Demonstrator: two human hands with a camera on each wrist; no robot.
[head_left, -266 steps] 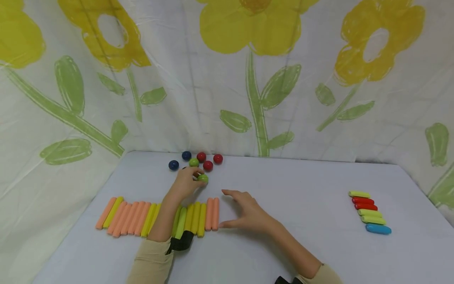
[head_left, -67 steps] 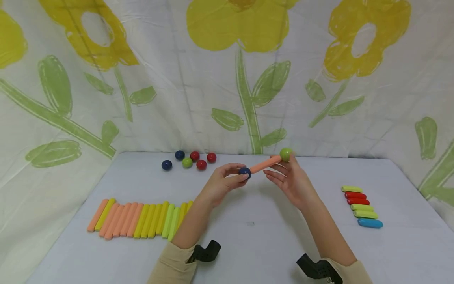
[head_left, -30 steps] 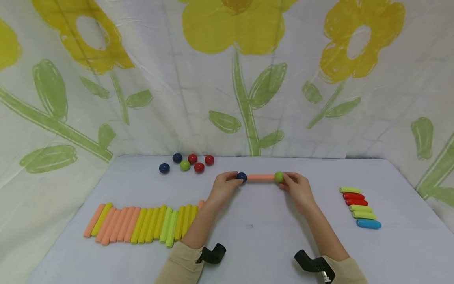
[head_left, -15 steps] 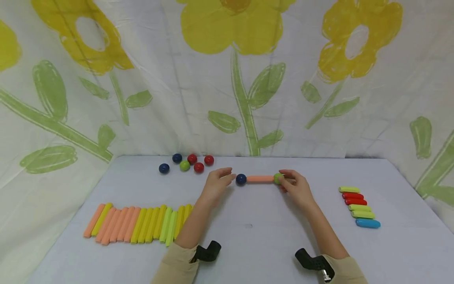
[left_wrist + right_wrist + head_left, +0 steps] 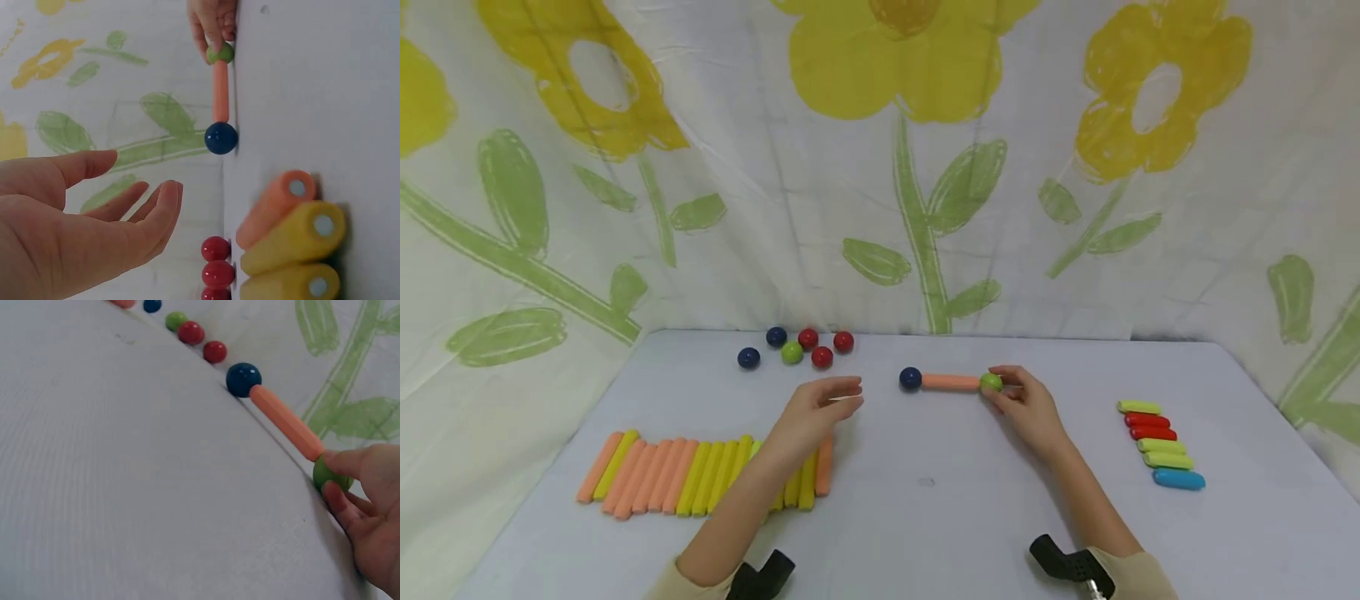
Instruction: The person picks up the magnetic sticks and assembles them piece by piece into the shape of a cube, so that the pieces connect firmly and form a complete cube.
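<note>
A peach stick [image 5: 951, 382] lies on the table between a dark blue ball [image 5: 911, 378] and a green ball [image 5: 992, 382], each touching one of its ends. My right hand [image 5: 1030, 417] pinches the green ball between thumb and fingers, as the right wrist view also shows. Apart from this piece, my left hand [image 5: 814, 412] hovers over the right end of a row of peach, yellow and lime sticks [image 5: 692, 477]. Its fingers are loosely extended around nothing. In the left wrist view, nearby sticks show a round metal disc [image 5: 324, 225] in the end.
Loose balls stand at the back left: red ones [image 5: 822, 357], blue ones [image 5: 748, 358] and a green one [image 5: 792, 353]. Several shorter sticks [image 5: 1163, 446], lime, red and blue, line the right side. A flower-painted curtain [image 5: 760, 233] hangs behind the table's back edge.
Both hands held the stick and balls in the air, then lowered them to the table. My left hand let go of the blue ball and moved left toward the stick row; my right stays.
</note>
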